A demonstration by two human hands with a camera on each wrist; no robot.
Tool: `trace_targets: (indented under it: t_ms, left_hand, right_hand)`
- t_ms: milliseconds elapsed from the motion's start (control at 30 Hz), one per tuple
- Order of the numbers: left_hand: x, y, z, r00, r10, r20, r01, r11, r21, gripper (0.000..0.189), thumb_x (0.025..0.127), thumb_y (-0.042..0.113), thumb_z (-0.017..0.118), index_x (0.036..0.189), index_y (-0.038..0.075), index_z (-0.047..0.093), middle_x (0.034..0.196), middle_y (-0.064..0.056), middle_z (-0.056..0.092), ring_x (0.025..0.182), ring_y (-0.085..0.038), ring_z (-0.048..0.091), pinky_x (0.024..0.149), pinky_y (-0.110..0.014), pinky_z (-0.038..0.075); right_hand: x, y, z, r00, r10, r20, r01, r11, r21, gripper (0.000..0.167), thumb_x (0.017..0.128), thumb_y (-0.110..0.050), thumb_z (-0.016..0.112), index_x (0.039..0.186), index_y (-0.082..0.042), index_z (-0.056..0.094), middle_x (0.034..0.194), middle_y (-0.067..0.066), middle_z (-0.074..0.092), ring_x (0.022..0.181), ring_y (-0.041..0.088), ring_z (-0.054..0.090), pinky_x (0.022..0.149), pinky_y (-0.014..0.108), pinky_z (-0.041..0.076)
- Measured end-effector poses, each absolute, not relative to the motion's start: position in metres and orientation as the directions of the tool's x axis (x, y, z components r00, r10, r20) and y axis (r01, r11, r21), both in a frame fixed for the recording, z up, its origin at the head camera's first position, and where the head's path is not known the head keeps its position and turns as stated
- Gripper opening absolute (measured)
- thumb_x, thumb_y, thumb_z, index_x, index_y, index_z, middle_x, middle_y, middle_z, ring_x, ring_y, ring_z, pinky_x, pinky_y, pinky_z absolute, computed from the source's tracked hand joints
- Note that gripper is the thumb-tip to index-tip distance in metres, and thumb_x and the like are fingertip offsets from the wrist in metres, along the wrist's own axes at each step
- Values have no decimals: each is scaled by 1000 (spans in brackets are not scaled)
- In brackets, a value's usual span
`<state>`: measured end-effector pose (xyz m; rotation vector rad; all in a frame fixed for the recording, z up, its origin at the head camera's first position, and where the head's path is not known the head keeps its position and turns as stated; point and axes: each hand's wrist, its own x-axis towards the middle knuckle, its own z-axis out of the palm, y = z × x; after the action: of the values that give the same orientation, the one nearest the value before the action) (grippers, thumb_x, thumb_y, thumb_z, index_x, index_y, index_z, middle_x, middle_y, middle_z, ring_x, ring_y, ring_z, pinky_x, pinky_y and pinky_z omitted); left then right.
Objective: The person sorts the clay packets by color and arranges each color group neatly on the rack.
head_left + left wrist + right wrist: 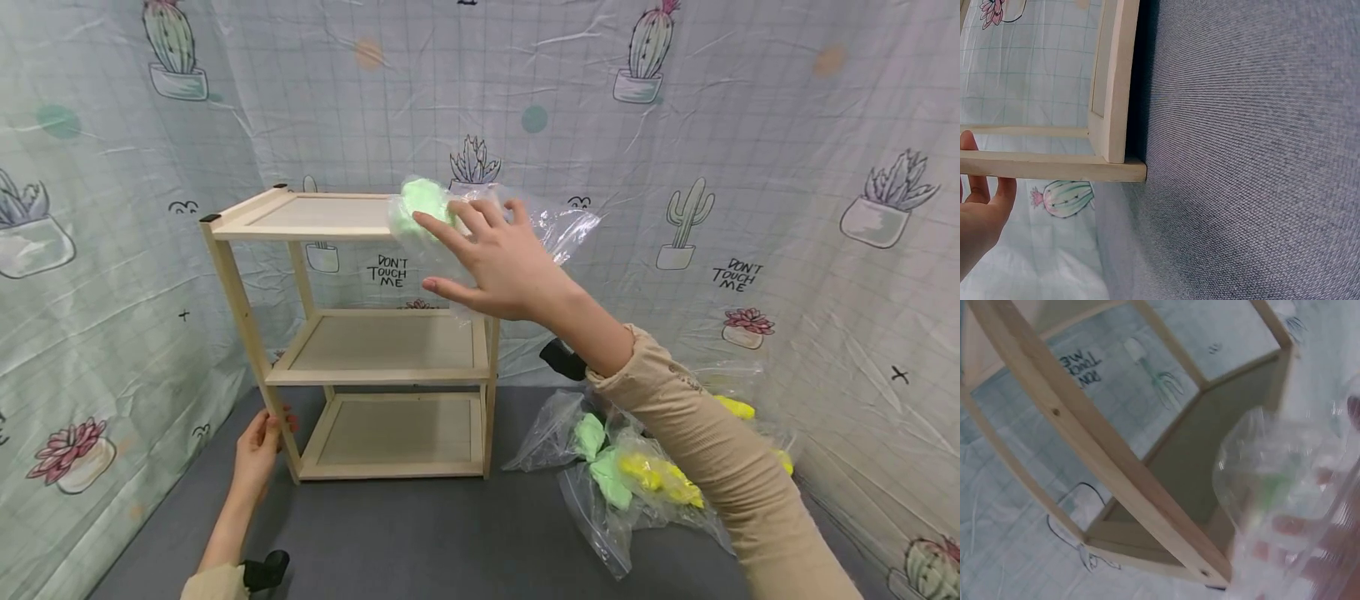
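A small wooden shelf rack (378,377) with three tiers stands on the dark grey cloth surface. My left hand (257,454) grips its front left post low down, with fingers wrapped around the wood in the left wrist view. At the right end of the top tier is a clear plastic bag (558,229) with a light green soft lump (424,204) inside. Over this bag, my right hand (510,258) spreads its fingers and touches the plastic. Through the film, the right wrist view shows blurred fingers (1297,525); how firmly the bag is supported is unclear.
Right of the rack lies a heap of clear bags (603,525) holding light green lumps (611,479) and yellow lumps (660,477). My right forearm partly covers them. A cactus-print curtain (570,150) hangs behind and on both sides.
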<state>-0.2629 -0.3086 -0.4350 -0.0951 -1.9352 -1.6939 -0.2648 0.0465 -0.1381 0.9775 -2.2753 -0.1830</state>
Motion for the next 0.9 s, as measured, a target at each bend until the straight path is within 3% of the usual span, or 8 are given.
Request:
trace_targets:
  t_ms: [167,400,633,900]
  left_hand:
    - [-263,-310,-435,-840,-302,450,403,207,891,39,94,22,35,114,-10,44,81,21,60,78,7,58,67,-10,43]
    - [-264,-310,-435,-837,-300,457,413,199,888,40,94,21,36,115,-12,43,82,18,61,78,7,58,67,-10,43]
    - [-263,-309,-435,-834,-303,462,417,202,886,35,94,21,36,113,-6,47,82,18,61,79,6,58,67,-10,43]
    - [-263,-309,-435,-836,-296,461,411,220,885,24,94,19,35,107,19,55,82,20,62,79,7,59,66,-11,44]
  right_hand:
    - [-273,34,-150,-476,-689,546,-545,719,431,65,88,-61,30,142,-26,20,142,14,29,131,28,27,102,56,17]
    - [-286,24,-146,-373,-732,570,-590,662,463,58,90,-50,41,138,-20,30,136,12,38,124,24,39,98,51,22]
    - [-292,8,-138,-432,-758,488,-639,639,428,57,92,-46,37,141,-22,22,144,9,29,132,21,29,100,54,19]
    - [-297,-15,-130,-474,-776,416,-659,626,417,62,91,-49,37,143,-22,15,147,5,23,135,18,23,101,55,18]
